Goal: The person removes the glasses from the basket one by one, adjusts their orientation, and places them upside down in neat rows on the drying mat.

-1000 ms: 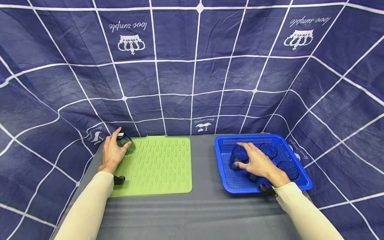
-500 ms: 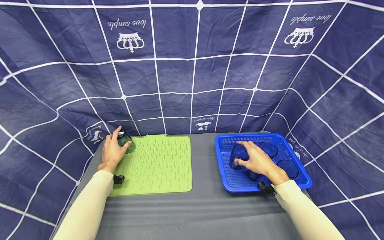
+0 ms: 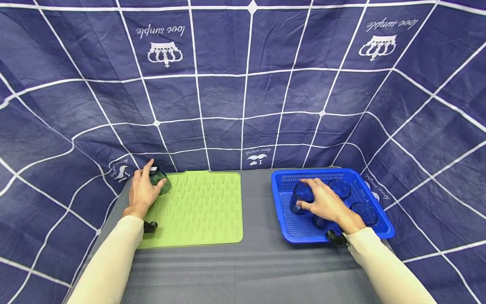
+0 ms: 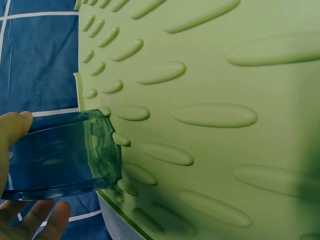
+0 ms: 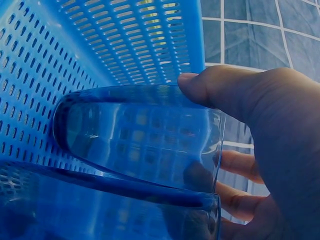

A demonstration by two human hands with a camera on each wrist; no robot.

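Observation:
At the back left corner of the green ribbed mat (image 3: 205, 211), my left hand (image 3: 141, 192) holds a clear drinking glass (image 3: 164, 186) between thumb and fingers. The left wrist view has this glass (image 4: 55, 155) with its thick base on the mat's ridges. Over on the right, my right hand (image 3: 328, 204) grips another drinking glass (image 3: 295, 205) near its rim, inside the blue basket (image 3: 279, 211). In the right wrist view the thumb lies on one side of that glass (image 5: 145, 135), with fingers on the other side. The glass stands on the perforated basket floor.
More glasses stand in the basket: one at the back (image 3: 340, 190) and one at the front right (image 3: 365, 214), partly behind the right wrist. Grey cloth (image 3: 258, 211) runs between mat and basket. A blue checked curtain (image 3: 224, 97) rises behind and at both sides.
My right thumb has drawn slightly closer against the glass in the basket. The left hand and its glass have stayed in place.

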